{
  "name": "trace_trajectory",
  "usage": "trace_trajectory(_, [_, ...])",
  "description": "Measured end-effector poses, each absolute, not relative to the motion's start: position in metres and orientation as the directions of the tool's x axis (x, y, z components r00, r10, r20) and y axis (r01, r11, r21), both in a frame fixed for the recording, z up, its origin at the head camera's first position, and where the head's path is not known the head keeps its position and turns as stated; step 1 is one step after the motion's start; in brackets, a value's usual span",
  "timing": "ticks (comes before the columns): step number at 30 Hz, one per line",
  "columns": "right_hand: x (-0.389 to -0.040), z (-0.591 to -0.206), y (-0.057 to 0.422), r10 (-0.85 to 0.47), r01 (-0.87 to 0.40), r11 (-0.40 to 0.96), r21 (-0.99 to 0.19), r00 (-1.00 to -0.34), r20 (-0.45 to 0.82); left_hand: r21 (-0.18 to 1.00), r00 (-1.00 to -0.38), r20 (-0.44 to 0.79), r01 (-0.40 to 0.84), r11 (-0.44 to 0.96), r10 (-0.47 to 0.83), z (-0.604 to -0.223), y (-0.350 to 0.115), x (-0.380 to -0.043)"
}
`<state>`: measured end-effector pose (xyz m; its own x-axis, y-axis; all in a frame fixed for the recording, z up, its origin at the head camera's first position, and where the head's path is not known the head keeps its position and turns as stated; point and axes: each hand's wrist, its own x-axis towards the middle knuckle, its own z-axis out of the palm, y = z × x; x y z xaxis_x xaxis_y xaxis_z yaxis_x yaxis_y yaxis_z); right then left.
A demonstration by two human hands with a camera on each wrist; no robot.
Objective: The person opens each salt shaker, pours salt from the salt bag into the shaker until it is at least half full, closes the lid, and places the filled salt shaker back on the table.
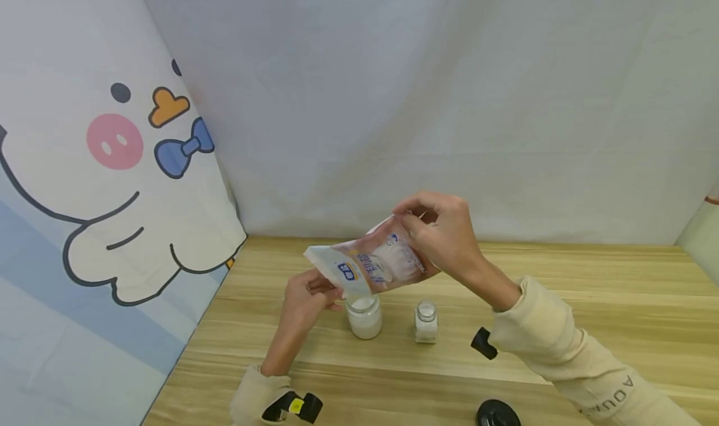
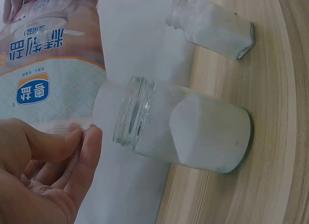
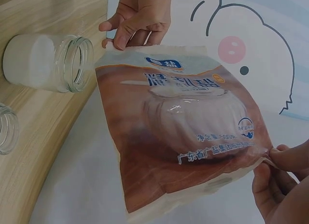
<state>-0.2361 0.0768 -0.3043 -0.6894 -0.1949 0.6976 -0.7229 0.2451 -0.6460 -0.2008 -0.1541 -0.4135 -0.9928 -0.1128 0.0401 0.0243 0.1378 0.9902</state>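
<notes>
A salt bag, brown with a pale blue end, is held tilted in the air between both hands. My left hand pinches a corner of the pale end between thumb and fingers. At the opposite, higher end, my right hand pinches the bag's edge. The low corner hangs close over a wide glass jar, partly filled with white salt; its threaded mouth has no lid. Beside it a smaller square glass jar stands upright, also uncapped, with white contents.
A round black lid lies on the wooden table near the front edge. Black wrist cameras sit at both cuffs. Behind the table hangs a pale cloth, and a cartoon-printed sheet stands on the left.
</notes>
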Motion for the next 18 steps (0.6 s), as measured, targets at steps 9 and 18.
trace_trajectory(9, [-0.2357, -0.3040, 0.0760, -0.191, -0.723, 0.245, -0.646, -0.689, 0.699, 0.990, -0.992, 0.031, 0.014, 0.140, -0.118, -0.4146, -0.1547, -0.2012])
trace_trajectory(18, [-0.2342, -0.3019, 0.0753, -0.194, -0.720, 0.251, -0.647, -0.692, 0.695, 0.990, -0.993, 0.031, 0.015, 0.137, -0.115, -0.4136, -0.1554, -0.2001])
